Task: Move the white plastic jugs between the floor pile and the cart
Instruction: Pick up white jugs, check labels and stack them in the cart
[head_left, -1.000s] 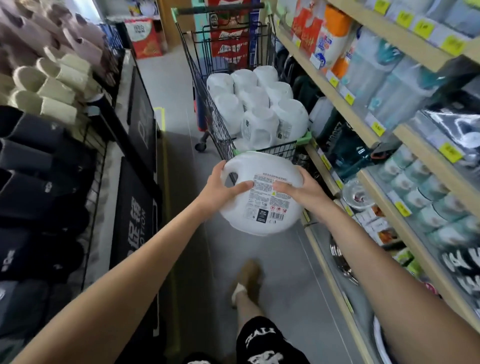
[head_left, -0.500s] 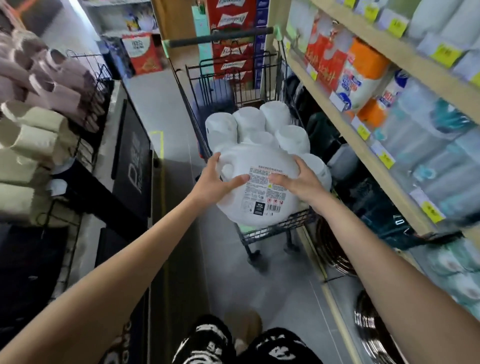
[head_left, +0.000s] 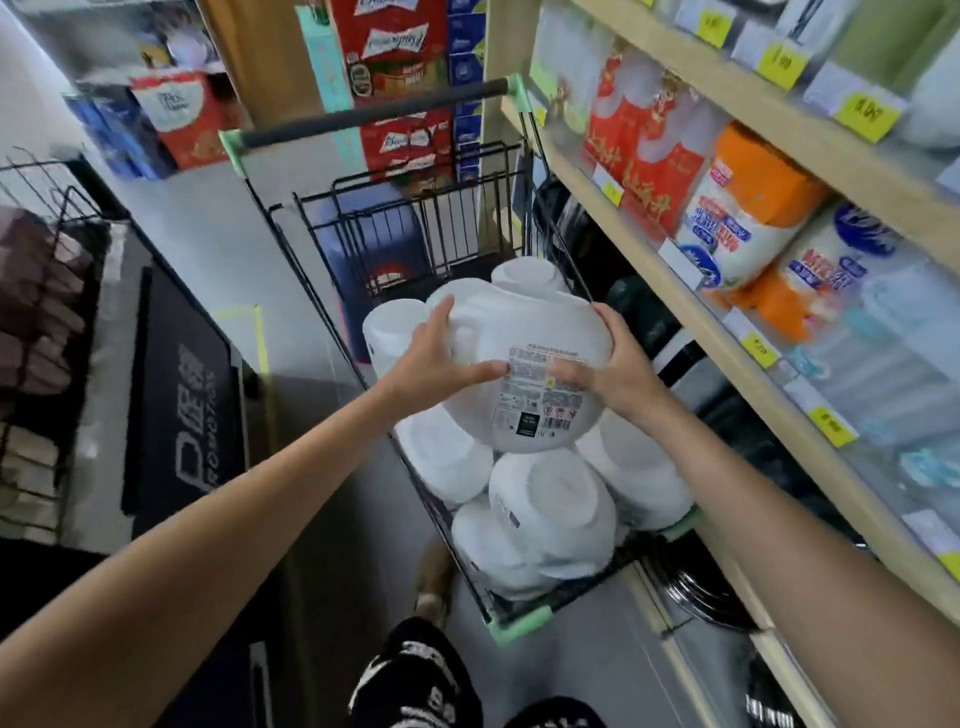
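Note:
I hold a white plastic jug (head_left: 535, 332) with a printed label over the black wire cart (head_left: 519, 621). My left hand (head_left: 434, 364) grips its left side near the handle, thumb lying across the label. My right hand (head_left: 615, 364) grips its right side, fingers curled over the top edge. Below the held jug, several more white jugs (head_left: 545, 509) lie piled in the cart basket. The floor pile is out of view.
A wooden shelf unit (head_left: 727, 332) with packaged goods and yellow price tags runs along the right, close to the cart. A dark display counter with a black mat (head_left: 182, 400) lines the left. Red cartons (head_left: 395, 78) stand beyond the cart handle. Grey floor lies between.
I have stepped up to the cart, and the jug in both hands has moved forward from in front of the cart to above the piled jugs inside the basket.

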